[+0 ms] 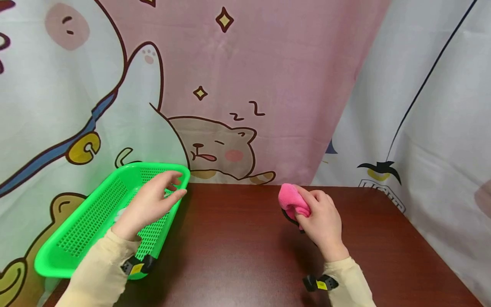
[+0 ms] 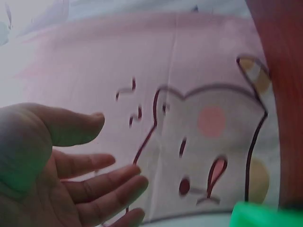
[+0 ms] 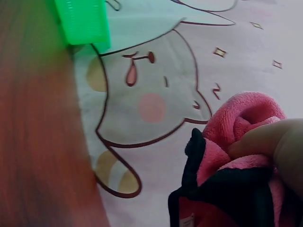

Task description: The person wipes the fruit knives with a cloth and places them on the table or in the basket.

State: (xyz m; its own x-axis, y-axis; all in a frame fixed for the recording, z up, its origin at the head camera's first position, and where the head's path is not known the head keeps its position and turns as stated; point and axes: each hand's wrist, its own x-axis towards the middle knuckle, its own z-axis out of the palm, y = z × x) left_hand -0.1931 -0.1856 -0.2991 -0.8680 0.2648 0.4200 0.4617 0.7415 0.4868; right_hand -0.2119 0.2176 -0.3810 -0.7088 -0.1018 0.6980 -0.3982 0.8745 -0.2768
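Observation:
In the head view my right hand [image 1: 322, 219] grips a bunched pink cloth [image 1: 290, 199] above the right part of the table. The right wrist view shows the cloth's fluffy pink pile [image 3: 244, 111] and its black edging [image 3: 236, 184], with a finger pressed into the folds. My left hand [image 1: 151, 202] hovers over a green plastic basket [image 1: 50, 260] at the left, fingers loosely bent and nothing in them. Seen from the left wrist, this hand [image 2: 71, 165] has its thumb and fingers spread apart. Something pale lies in the basket, mostly hidden behind the left arm.
The dark brown table [image 1: 238, 247] runs back to a hanging curtain [image 1: 291, 85] printed with cartoon animals. Another white curtain [image 1: 441, 106] hangs along the right side. Black camera mounts [image 1: 320, 283] sit on both wrists.

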